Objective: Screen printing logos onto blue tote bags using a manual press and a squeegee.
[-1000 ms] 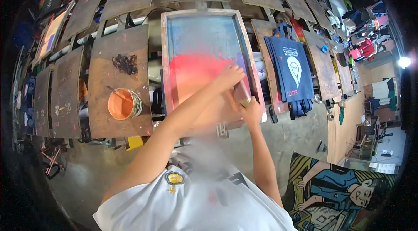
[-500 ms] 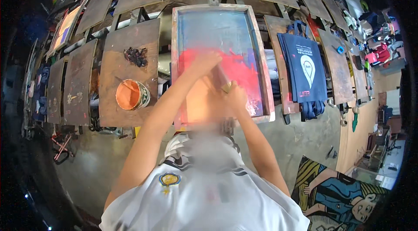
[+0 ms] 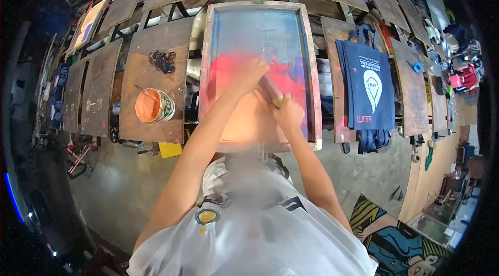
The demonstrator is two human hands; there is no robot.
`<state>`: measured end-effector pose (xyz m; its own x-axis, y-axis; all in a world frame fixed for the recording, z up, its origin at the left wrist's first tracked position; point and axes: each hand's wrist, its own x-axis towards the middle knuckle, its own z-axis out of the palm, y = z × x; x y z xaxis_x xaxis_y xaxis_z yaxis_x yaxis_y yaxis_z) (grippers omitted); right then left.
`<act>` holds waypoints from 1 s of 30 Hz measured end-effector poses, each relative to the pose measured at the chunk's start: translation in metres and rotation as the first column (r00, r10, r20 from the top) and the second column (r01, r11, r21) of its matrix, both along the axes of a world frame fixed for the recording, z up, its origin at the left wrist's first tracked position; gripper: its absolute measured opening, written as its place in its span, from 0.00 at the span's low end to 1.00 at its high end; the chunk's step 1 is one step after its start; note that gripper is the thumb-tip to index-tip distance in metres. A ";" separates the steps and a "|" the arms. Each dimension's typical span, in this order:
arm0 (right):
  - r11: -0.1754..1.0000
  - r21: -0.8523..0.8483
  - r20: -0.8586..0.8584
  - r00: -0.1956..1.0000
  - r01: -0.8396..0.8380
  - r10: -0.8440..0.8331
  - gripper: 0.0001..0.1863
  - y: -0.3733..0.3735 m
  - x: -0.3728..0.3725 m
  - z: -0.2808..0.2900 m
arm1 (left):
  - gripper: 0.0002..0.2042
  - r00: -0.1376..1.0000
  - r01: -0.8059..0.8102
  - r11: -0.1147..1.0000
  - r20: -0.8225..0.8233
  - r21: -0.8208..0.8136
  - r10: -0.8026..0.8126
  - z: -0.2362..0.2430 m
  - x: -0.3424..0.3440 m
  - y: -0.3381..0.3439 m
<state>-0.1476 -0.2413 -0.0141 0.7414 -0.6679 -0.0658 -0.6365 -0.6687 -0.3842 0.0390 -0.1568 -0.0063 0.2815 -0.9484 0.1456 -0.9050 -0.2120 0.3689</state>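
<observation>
A screen frame (image 3: 306, 42) with a pale wooden border lies in front of me, its mesh blue at the far end, red ink across the middle and pale orange nearer me. My left hand (image 3: 254, 75) grips the upper end of a squeegee (image 3: 271, 88) set diagonally over the mesh. My right hand (image 3: 288, 112) holds its lower end, a little right of the middle. On the board to the left stands an open bucket of orange ink (image 3: 148, 105) with a stick in it, below a dark crumpled lump (image 3: 162, 61).
Boards surround the frame in rows. Dark blue bags (image 3: 364, 88) lie on the board to the right. A yellow object (image 3: 169, 149) is under the left board. A painted panel (image 3: 395, 245) is at lower right, clutter and clothes (image 3: 462, 75) at far right.
Both hands and the squeegee have shifted leftward across the screen over the last second. The whole view has also shifted slightly.
</observation>
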 end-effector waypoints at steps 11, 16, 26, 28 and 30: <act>0.947 0.083 0.052 0.950 -0.311 0.308 0.24 0.026 0.050 -0.012 | 0.32 0.943 -0.265 0.962 0.225 0.068 0.243 -0.008 0.031 0.088; 0.966 0.045 0.003 0.967 -0.253 0.254 0.26 -0.008 0.019 -0.005 | 0.32 0.986 -0.117 0.992 0.119 -0.040 0.121 -0.019 0.013 0.038; 0.998 -0.008 -0.042 0.997 0.059 -0.059 0.27 0.011 -0.042 -0.002 | 0.32 0.980 0.188 0.982 -0.064 0.011 -0.186 -0.008 -0.016 -0.014; 0.997 -0.026 -0.016 0.998 0.068 -0.069 0.26 0.020 -0.027 -0.011 | 0.32 0.984 0.168 0.986 -0.058 0.003 -0.167 -0.004 -0.005 0.000; 0.999 0.007 -0.008 0.999 0.052 -0.052 0.25 0.033 -0.004 -0.011 | 0.32 0.992 0.124 0.992 -0.038 -0.005 -0.125 -0.002 0.011 0.019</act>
